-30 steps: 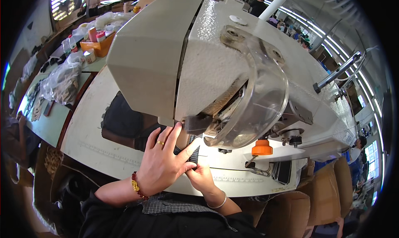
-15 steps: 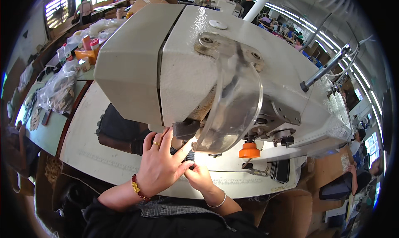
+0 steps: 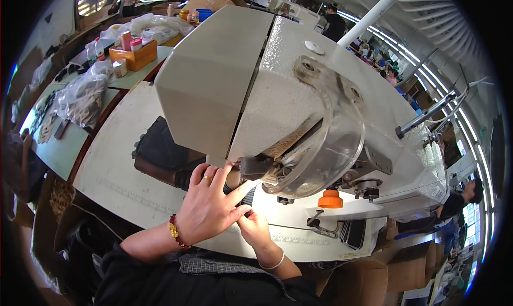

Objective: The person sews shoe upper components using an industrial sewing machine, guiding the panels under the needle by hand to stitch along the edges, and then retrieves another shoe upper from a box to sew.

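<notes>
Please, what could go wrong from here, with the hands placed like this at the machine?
The left hand has its fingertips close under the head of the sewing machine, so they might get pinched or pricked if they stray; the needle itself is hard to make out.

The dark material extends left beyond both hands, so that part could perhaps drag or twist.

The beaded bracelet might snag.

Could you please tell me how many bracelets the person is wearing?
2: a red-and-gold bracelet on the wrist of the left hand, and a silvery bangle on the wrist of the right hand. Both wrists show plainly, so none seems hidden there.
</notes>
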`<state>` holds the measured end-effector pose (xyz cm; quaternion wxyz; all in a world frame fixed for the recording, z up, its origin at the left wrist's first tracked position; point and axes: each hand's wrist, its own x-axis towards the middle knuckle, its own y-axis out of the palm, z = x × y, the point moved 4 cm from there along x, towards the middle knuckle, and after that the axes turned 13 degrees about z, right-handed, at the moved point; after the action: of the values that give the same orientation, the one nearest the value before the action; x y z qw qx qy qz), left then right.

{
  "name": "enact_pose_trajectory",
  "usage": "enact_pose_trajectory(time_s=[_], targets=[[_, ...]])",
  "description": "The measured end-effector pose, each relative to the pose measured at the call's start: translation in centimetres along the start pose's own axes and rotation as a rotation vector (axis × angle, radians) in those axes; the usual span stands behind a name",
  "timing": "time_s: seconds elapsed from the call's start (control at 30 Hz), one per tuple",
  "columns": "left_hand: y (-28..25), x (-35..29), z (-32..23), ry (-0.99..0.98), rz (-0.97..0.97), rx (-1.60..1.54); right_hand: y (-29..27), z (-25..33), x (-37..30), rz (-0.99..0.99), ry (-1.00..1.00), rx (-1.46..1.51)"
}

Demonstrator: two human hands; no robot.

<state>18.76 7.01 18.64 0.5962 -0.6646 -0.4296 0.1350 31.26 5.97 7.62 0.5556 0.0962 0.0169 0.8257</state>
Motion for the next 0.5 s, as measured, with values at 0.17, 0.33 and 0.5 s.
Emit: enact_pose_trajectory(time_s=[0.17,0.33,0.5], targets=[[0.2,0.5,0.3,-0.004,-0.003,-0.017,-0.4,-0.2,0.5,0.01,-0.037,0.069],[0.6,0.4,0.3,-0.023,0.009,-0.018,-0.6,-0.4,0.7,0.053,-0.041,0.063],[0.1,-0.3,0.2,0.02,-0.063,-0.004,0.2,0.6,0.9,0.05,-0.09,0.192]])
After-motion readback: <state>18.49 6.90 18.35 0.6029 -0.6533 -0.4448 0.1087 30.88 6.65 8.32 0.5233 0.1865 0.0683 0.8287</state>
